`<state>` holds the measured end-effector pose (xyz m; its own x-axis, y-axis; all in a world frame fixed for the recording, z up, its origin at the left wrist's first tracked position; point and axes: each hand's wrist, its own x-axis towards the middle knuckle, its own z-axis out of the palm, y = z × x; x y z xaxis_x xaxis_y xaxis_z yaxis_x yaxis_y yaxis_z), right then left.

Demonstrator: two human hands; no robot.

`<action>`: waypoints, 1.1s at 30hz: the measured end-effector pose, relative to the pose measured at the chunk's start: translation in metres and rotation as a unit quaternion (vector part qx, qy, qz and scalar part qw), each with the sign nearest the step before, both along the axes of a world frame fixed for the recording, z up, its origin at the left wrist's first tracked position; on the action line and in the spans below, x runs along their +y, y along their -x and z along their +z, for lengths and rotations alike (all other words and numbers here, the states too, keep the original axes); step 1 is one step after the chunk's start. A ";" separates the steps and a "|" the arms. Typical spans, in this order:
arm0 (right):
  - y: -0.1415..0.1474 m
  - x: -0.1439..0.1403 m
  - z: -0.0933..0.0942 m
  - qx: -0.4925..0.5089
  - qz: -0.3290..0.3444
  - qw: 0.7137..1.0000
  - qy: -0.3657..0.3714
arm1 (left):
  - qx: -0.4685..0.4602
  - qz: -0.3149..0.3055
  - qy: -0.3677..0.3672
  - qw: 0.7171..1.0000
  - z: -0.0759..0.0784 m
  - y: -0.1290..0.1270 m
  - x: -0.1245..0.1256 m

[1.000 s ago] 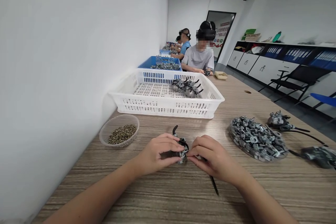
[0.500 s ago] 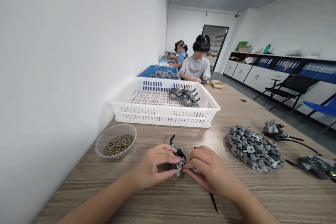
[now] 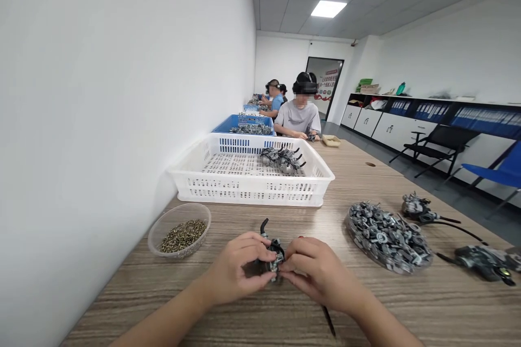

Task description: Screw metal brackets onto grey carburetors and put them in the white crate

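Observation:
Over the near part of the table, my left hand [image 3: 240, 267] is closed around a small metal carburetor [image 3: 277, 260] with a curved black tube [image 3: 264, 225] sticking up from its far end. My right hand [image 3: 319, 271] has thumb and fingers pinched together against the carburetor's right side. Whatever is between those fingertips is hidden. Below the right hand a thin black rod or hose [image 3: 329, 321] shows on the table. Left of my hands stands a clear round tub [image 3: 152, 236] of brass-coloured screws [image 3: 184, 236].
Ahead is a white plastic crate [image 3: 252, 190] with several carburetors [image 3: 285, 161]. To the right are a clear dish of grey metal parts [image 3: 388, 236] and further assemblies [image 3: 482, 260] with black hoses. A co-worker [image 3: 301, 114] sits beyond, near a blue crate [image 3: 228, 123].
My view has tilted up a little, so the table things sit lower and slightly left. Both hands stay at the carburetor, with only small finger movement.

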<state>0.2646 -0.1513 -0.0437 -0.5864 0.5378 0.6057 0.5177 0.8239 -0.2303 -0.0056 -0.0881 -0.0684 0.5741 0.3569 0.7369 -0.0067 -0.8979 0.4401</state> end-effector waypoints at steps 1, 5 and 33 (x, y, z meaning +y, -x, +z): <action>-0.001 0.001 -0.001 0.010 0.009 1.000 0.008 | -0.003 0.001 -0.002 1.000 -0.001 0.000 0.000; -0.003 0.004 -0.001 0.033 0.019 0.999 0.015 | -0.005 0.021 0.023 1.000 -0.004 0.001 0.001; -0.003 0.005 -0.006 0.010 0.016 1.000 -0.005 | 0.026 -0.028 0.078 0.996 0.000 0.010 0.009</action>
